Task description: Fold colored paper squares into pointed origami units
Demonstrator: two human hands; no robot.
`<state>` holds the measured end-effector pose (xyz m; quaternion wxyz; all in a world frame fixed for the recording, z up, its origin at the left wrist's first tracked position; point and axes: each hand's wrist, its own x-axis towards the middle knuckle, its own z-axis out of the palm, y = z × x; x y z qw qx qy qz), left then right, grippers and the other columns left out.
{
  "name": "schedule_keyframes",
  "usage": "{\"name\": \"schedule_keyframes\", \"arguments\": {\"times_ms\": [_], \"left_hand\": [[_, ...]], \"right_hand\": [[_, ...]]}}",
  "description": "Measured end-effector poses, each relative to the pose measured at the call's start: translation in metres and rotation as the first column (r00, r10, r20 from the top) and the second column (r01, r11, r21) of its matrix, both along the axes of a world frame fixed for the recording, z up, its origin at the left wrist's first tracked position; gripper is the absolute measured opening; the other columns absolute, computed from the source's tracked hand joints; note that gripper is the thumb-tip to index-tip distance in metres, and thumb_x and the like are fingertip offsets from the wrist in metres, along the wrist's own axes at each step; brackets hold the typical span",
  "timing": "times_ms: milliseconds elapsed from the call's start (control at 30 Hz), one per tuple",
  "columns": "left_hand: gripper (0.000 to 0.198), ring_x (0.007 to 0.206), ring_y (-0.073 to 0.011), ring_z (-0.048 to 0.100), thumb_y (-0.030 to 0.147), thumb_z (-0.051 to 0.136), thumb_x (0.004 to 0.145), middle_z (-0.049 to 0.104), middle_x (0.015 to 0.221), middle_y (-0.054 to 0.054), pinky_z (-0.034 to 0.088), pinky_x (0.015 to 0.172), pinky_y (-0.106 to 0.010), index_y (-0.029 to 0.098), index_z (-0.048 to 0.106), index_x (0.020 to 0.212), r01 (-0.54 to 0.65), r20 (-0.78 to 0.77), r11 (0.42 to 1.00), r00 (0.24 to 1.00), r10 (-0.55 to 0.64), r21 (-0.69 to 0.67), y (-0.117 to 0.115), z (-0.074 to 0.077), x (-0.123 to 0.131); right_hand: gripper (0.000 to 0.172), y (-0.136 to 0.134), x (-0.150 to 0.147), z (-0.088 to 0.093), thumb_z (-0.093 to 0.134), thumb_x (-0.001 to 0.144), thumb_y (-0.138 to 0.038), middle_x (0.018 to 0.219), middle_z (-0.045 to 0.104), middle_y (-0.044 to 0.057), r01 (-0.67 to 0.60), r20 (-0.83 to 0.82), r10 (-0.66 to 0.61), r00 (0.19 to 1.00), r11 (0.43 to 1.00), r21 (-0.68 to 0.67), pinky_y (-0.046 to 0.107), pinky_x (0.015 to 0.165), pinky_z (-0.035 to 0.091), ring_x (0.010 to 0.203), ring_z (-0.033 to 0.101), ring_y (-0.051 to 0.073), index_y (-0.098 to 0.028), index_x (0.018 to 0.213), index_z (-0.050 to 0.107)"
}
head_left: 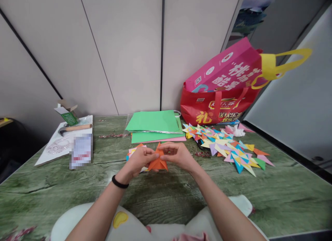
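Orange folded paper [158, 162] sat pinched between both hands above the bench [52, 192] middle, nearer its front edge; left hand [138, 160] gripped its left side, right hand [177, 155] its top.

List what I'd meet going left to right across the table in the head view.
hammer → orange folded paper → pile of folded paper stars
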<state>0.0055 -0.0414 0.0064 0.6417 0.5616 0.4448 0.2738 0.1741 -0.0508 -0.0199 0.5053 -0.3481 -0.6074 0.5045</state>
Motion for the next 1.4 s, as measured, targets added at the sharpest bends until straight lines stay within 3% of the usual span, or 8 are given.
{"name": "schedule_keyframes", "arguments": {"times_ms": [567,833,1033,1200,1400], "left_hand": [[0.034,0.045,-0.0114,0.055,0.042,0.073,0.054,0.058,0.049,0.001,0.048,0.047,-0.025,0.012,0.059,0.059,0.008,0.01,1.0,1.0,-0.008,0.004,-0.0013,-0.0001,-0.0003],[0.034,0.038,-0.0053,0.044,0.041,0.072,0.054,0.049,0.041,0.006,0.033,0.037,-0.016,0.012,0.054,0.052,-0.029,-0.036,0.998,0.999,0.031,0.047,-0.0022,0.0023,0.001],[0.035,0.045,-0.0102,0.052,0.045,0.071,0.055,0.056,0.048,0.002,0.041,0.044,-0.021,0.012,0.061,0.059,0.013,-0.007,1.0,1.0,-0.013,-0.012,-0.0026,0.0022,0.0004],[0.037,0.041,-0.0083,0.048,0.047,0.07,0.056,0.053,0.044,0.003,0.037,0.041,-0.019,0.011,0.062,0.056,0.019,-0.003,1.0,1.0,-0.019,0.025,-0.0017,0.0001,0.0],[0.039,0.045,-0.0115,0.052,0.049,0.069,0.056,0.058,0.051,-0.001,0.039,0.044,-0.022,0.011,0.064,0.06,0.025,-0.01,0.999,1.0,-0.024,0.023,-0.0017,-0.0004,0.0018]], "right_hand": [[0.027,0.0007,-0.0021,-0.0015,0.074,0.055,-0.02,0.084,0.066,0.004,0.033,-0.031,-0.034,0.999,0.998,-0.044,0.028,0.068,0.05,0.073,0.06,0.014,-0.017,0.082,0.07],[0.029,-0.0001,-0.0026,-0.0009,0.074,0.056,-0.025,0.085,0.066,0.004,0.003,-0.026,-0.004,1.0,1.0,-0.024,0.028,0.068,0.05,0.073,0.061,0.015,-0.017,0.084,0.069],[0.026,-0.0008,-0.0015,0.0008,0.073,0.058,-0.024,0.089,0.066,0.005,0.026,0.04,-0.027,0.999,0.999,0.021,0.029,0.07,0.05,0.08,0.061,0.017,-0.018,0.084,0.07],[0.027,-0.0002,-0.001,0.0016,0.074,0.057,-0.023,0.089,0.066,0.005,0.034,0.05,-0.036,0.998,0.999,0.035,0.03,0.071,0.049,0.082,0.06,0.018,-0.019,0.083,0.07],[0.028,0.0002,-0.0029,0.0024,0.076,0.054,-0.025,0.086,0.067,0.004,0.028,0.017,-0.028,0.999,1.0,-0.004,0.03,0.071,0.049,0.08,0.061,0.018,-0.019,0.081,0.07]]}}
